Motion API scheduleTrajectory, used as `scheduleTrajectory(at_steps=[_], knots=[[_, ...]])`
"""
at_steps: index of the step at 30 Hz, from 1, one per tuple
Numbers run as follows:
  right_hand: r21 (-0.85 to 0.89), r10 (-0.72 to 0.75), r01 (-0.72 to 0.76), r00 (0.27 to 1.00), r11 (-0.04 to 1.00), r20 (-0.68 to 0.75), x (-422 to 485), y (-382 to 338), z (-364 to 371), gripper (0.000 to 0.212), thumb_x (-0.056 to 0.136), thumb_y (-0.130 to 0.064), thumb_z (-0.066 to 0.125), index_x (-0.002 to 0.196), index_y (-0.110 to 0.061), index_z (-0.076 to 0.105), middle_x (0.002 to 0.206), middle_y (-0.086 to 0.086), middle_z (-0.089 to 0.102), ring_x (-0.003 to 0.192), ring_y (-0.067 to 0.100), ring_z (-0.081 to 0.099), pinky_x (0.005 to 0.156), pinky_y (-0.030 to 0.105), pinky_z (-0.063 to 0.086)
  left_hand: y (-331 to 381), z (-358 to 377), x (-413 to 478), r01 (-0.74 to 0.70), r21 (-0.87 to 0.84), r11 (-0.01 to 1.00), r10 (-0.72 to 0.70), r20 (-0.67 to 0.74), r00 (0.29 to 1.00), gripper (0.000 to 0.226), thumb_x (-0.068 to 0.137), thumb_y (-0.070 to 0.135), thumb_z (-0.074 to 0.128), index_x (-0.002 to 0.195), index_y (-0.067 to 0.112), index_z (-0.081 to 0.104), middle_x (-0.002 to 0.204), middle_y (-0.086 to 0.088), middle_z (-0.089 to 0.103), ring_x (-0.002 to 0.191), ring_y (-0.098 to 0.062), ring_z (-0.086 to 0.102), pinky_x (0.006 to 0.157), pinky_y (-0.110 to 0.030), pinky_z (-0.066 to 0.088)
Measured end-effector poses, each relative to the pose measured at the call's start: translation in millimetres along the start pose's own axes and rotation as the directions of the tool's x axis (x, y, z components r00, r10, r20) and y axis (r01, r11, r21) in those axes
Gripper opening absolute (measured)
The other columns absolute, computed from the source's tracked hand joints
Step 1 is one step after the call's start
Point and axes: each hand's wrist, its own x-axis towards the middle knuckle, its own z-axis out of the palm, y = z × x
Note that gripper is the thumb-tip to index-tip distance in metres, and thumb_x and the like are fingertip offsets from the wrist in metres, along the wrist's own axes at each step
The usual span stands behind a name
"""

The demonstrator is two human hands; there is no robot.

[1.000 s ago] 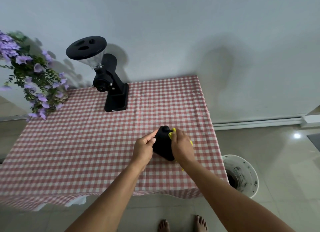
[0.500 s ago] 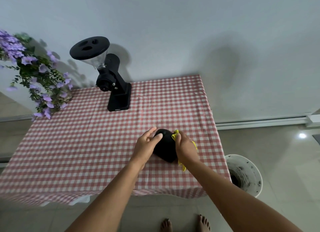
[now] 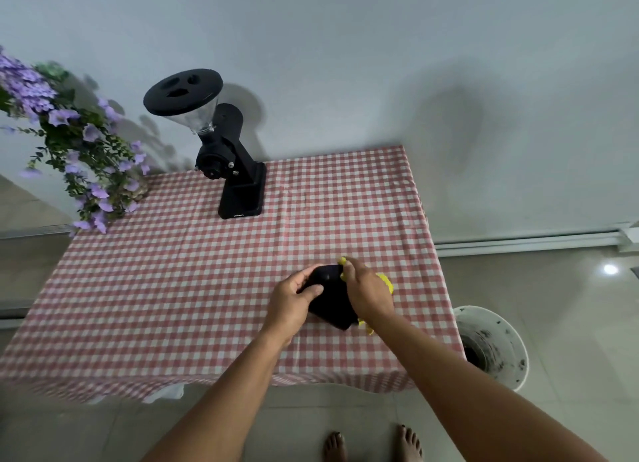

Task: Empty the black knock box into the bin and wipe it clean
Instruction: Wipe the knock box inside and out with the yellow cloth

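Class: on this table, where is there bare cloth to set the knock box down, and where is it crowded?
Free: the wide checked cloth left of the left hand, between the grinder and the near edge. Also the strip right of the grinder, along the wall. Crowded: the near right corner, where both hands, right hand, hold the knock box and yellow cloth; flowers overhang the far left corner.

Just one camera here, head-mounted and wide-angle, looking forward and steeply down from standing height. The tabletop fills the middle, with the wall behind it and the floor along the bottom edge, where the wearer's own feet show. Both forearms reach in from below. Straight lines bow near the frame edges.
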Motion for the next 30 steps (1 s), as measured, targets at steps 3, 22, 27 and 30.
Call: scheduleTrajectory(at_steps=[3,22,27,30], knots=[[-0.059,0.007,-0.005,1.000,0.998,0.028,-1.8,-13.5,0.0,0.045,0.105,-0.038,0.023,0.136,-0.019,0.050,0.134,0.007,0.060,0.120,0.026,0.056,0.101,0.041,0.044,-0.8,-0.3,3.3,0.008,-0.012,1.000,-0.008,-0.008,1.000,0.040,0.099,0.004,0.061,0.133,0.022,0.066,0.112,0.016,0.070,0.108,-0.001,0.065,0.076,-0.007,0.053],[0.407,0.339,-0.284,0.938,0.868,-0.068,-7.3,-5.5,-11.7,0.045,0.104,-0.038,0.036,0.142,-0.014,0.038,0.101,0.000,0.063,0.080,0.012,0.059,0.066,0.030,0.048,-13.9,0.2,6.5,0.054,-0.011,0.998,-0.054,-0.019,0.998,0.045,0.098,0.018,0.064,0.141,0.027,0.055,0.142,0.002,0.059,0.130,-0.015,0.055,0.106,-0.031,0.049],[0.218,0.144,-0.098,0.969,0.971,-0.203,-8.4,1.1,-7.6,0.027,0.101,-0.032,0.046,0.112,-0.015,0.063,0.083,-0.010,0.065,0.072,0.009,0.061,0.060,0.027,0.049,-6.7,-12.1,8.8,0.063,0.153,0.986,-0.072,0.054,0.996,0.048,0.086,0.047,0.074,0.127,0.029,0.060,0.121,0.007,0.068,0.111,-0.012,0.064,0.095,-0.032,0.054],[0.404,0.190,-0.055,0.934,0.913,-0.303,-8.9,-6.1,-21.8,0.026,0.102,-0.033,0.045,0.115,-0.018,0.062,0.088,-0.009,0.066,0.080,0.013,0.063,0.061,0.025,0.044,-12.2,-15.0,8.8,0.062,0.218,0.974,-0.059,-0.020,0.998,0.034,0.090,0.033,0.075,0.122,0.027,0.066,0.117,0.005,0.070,0.108,-0.016,0.067,0.095,-0.039,0.057]])
